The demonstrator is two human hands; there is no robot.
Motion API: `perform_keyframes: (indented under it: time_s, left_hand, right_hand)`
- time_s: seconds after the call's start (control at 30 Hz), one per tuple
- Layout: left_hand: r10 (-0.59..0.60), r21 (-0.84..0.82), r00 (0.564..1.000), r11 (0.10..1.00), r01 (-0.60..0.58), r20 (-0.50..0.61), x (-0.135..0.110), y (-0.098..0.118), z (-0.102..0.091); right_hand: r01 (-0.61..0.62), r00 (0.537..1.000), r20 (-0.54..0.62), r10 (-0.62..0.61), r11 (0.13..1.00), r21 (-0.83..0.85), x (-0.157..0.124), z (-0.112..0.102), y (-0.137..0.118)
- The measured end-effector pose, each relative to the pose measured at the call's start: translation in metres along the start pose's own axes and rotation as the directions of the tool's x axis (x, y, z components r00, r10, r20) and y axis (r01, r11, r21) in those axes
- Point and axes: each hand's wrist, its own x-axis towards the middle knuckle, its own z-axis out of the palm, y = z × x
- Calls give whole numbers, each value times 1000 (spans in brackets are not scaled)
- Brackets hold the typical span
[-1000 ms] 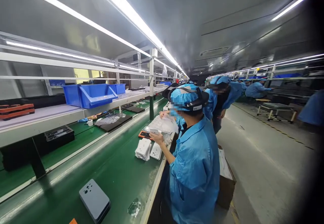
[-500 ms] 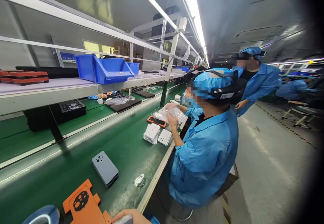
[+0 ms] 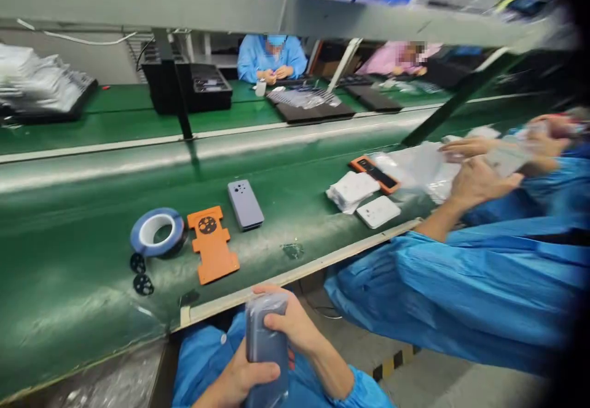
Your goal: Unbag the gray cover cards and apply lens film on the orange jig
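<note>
Both of my hands hold a grey-blue phone back cover wrapped in clear film, just off the near edge of the green conveyor belt. My left hand grips its lower end from below, fingers curled round it. My right hand wraps its upper end with the thumb across the front. On the belt ahead lie an orange jig, a roll of blue tape, two small black discs and another grey-blue back cover.
A co-worker in a blue coat sits to my right, handling a small part over white parts and an orange-framed phone. Black trays stand across the belt. Two more people work on the far side.
My view has swung down and left from the aisle to the belt. My hands, barely in view before, now show holding the film-wrapped back cover.
</note>
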Motion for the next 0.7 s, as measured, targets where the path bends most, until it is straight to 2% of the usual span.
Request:
perform_keyframes:
  time_s: [0.1,0.2,0.37,0.47,0.53,0.6,0.63,0.7]
  left_hand:
    - [79,80,996,993,-82,46,2,-9,-4]
    - [106,160,993,981,-113,52,0,-12,-6]
    - [18,75,999,997,-14,-50,-1,-19,-9]
    - [-30,-16,991,999,29,-127,3,-20,-10]
    - [-48,-32,986,999,43,-160,6,-16,-9]
    - [-72,-22,985,997,69,-159,10,-6,-6]
    - [-92,-11,986,996,92,-137,12,1,-3]
    - [-154,18,986,988,156,-69,15,18,2]
  right_hand:
    - [-32,996,78,32,999,-9,-10,-7,6]
    - [-56,994,91,57,998,-14,-16,-7,17]
    - [-121,991,57,120,993,0,-10,-4,37]
    - [-111,993,28,111,994,17,0,-8,38]
    - [-63,997,42,62,998,17,7,-14,24]
    - [13,997,81,-10,999,-38,14,-21,-2]
    - [50,992,121,-38,994,-97,16,-25,-19]
    - [91,967,255,-21,959,-268,21,-29,-51]
